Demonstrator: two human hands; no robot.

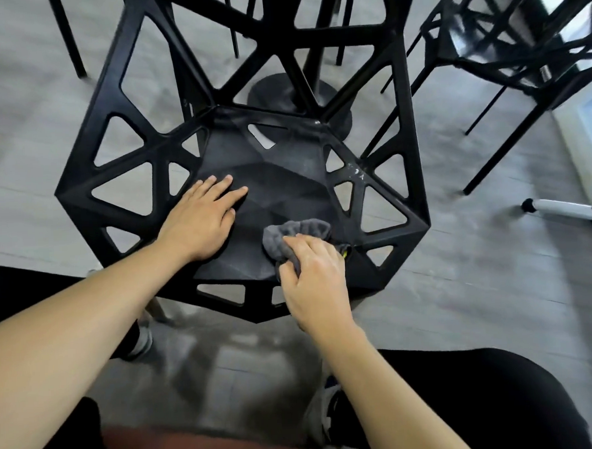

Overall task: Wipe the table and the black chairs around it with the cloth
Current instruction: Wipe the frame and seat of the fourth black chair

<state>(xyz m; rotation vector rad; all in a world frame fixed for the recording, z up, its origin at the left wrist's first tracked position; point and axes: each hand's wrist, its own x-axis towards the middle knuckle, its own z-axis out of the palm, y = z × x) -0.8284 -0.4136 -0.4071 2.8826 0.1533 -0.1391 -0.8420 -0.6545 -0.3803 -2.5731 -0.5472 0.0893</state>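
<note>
Left hand: my left hand (204, 220) lies flat on the left part of the seat (279, 178) of the black chair (93, 130), fingers straight, gripping nothing; it braces the chair.
Risk at left: if I lean hard here, I judge the light chair may slide or tip on the smooth floor (26, 139).
Cloth: the grey cloth (298, 231) is bunched on the seat near its front right corner, pinched in my right hand (313, 284).
Risk at right: a wide stroke could snag the cloth in the triangular cut-outs along the right edge, or push it off the rim.
Open room: the seat's middle and back are free for strokes; white specks (356, 171) sit on the right rim.
Beyond: a second chair (503, 49) stands well apart at the right; the table's base (270, 91) is behind.
</note>
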